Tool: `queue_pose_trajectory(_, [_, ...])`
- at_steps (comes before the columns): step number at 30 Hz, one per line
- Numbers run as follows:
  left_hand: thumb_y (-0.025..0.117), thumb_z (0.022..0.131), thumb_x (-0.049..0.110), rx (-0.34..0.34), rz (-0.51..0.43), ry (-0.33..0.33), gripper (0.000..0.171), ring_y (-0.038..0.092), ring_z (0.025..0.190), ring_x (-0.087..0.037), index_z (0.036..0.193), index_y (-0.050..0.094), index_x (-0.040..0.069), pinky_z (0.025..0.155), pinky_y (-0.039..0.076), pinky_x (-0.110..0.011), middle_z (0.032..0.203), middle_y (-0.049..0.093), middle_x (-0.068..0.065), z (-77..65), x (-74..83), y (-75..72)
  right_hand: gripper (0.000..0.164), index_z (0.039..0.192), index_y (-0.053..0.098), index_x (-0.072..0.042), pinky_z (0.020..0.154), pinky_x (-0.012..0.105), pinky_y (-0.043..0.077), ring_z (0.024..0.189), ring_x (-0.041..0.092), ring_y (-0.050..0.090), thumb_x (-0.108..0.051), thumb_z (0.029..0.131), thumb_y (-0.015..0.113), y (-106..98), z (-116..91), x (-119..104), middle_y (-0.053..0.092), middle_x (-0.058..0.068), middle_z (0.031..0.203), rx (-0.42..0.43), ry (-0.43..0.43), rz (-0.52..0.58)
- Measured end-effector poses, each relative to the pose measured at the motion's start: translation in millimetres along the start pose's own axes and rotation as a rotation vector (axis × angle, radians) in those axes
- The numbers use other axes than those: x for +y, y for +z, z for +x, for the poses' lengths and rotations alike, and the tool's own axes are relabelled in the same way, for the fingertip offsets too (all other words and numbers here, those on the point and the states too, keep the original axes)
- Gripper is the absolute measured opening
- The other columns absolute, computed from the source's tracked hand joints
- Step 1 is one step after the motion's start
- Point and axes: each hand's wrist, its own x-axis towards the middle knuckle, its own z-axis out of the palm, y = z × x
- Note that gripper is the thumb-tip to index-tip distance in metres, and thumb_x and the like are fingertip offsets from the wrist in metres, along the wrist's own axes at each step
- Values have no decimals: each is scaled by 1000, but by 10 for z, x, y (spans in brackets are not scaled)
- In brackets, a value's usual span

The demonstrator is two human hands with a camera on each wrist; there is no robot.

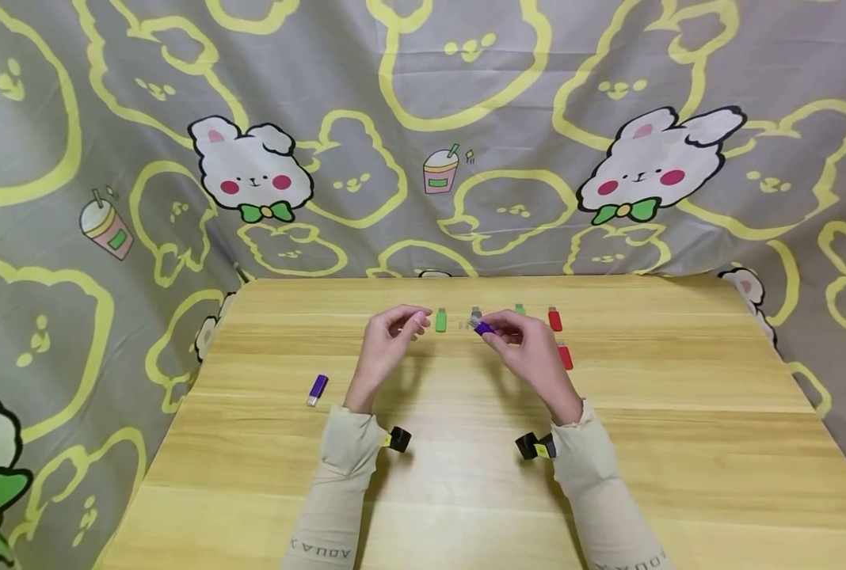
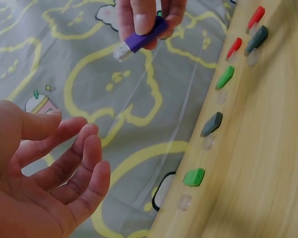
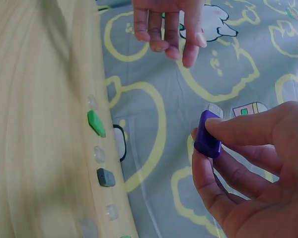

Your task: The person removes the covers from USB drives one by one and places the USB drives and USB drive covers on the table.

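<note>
Between thumb and fingers my right hand (image 1: 530,348) pinches a purple USB flash drive (image 3: 207,134) above the table. The pale plug end of the drive sticks out toward my left hand (image 1: 387,340). That left hand holds nothing; its fingers are relaxed and slightly bent, as the left wrist view shows. Just right of it in the head view lies a green flash drive (image 1: 440,320). A grey flash drive (image 2: 212,124) lies beyond the held one. Another purple flash drive (image 1: 318,390) rests on the table to the left of my left forearm.
A second green flash drive (image 2: 225,78), two red ones (image 1: 554,319) and another grey one (image 2: 257,39) lie toward the right. Small clear pieces (image 3: 99,154) lie near the drives. A patterned curtain (image 1: 366,142) hangs behind the wooden table (image 1: 466,507).
</note>
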Motion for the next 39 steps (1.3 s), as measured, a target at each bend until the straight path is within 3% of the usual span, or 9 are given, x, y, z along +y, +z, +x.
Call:
queue_pose_trajectory(4, [64,102,9,-9,-2,-7,20,67,89,-41,114,73,-4,78,59,-37,98,74,-17,-11,21,48,17,110,77,-5,78,30,59,87,23,71,-4,93,76,-17,-13,18,75,10,102,14,-6,2])
queue_pose_trajectory(11, [67,101,10,-47,-49,11,23,67,91,-42,116,72,-6,83,59,-47,105,72,-25,-32,68,120,19,110,78,-3,80,34,61,90,25,74,-4,91,78,-32,-29,2,76,12,103,23,-21,28])
queue_pose_trajectory(18, [69,100,12,-78,-36,17,20,69,91,-28,114,74,-2,80,60,-31,105,74,-16,-70,117,198,19,110,79,-3,79,34,61,92,27,74,-5,91,78,-28,-56,-19,77,13,105,9,-38,36])
queue_pose_trajectory(27, [72,97,7,-125,-81,43,19,70,96,-30,114,75,-2,83,60,-31,108,73,-17,-67,153,334,18,104,80,0,76,30,61,89,26,75,0,86,81,-7,-44,-55,77,12,99,6,-127,97])
queue_pose_trajectory(34, [72,92,-5,-83,-110,39,17,70,90,-35,108,73,-10,81,60,-29,103,71,-25,-57,159,392,14,102,80,-2,73,29,61,84,22,74,-3,87,81,25,-49,-97,77,9,96,0,-130,86])
queue_pose_trajectory(39, [73,90,-8,-51,-130,18,14,69,83,-24,103,73,-12,77,59,-25,100,72,-26,-55,161,389,13,102,80,-3,72,28,61,84,21,74,-4,88,80,31,-55,-122,77,9,97,-14,-130,80])
